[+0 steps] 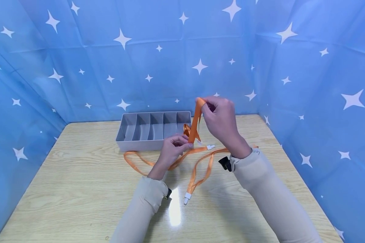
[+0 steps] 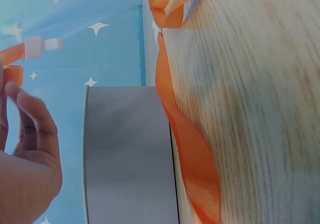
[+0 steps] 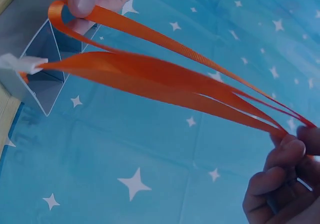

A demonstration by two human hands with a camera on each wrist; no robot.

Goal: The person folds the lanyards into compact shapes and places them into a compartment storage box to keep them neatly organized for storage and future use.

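An orange lanyard [image 1: 195, 125] is pinched by both hands [image 1: 172, 151] [image 1: 221, 118]. Its clip [image 3: 31, 65] is seen clearest from the wrists; the tray [image 1: 143, 146] is partly hidden.

"Where's the head view?"
"Above the table [image 1: 73, 195], facing forward and down — the widest."
"And the wrist views?"
"Both close and turned sideways, toward the curtain [image 1: 158, 60]. They share the held lanyard [image 1: 195, 126] and the tray [image 1: 140, 145] — though the left one seems to catch only the lanyard's end."
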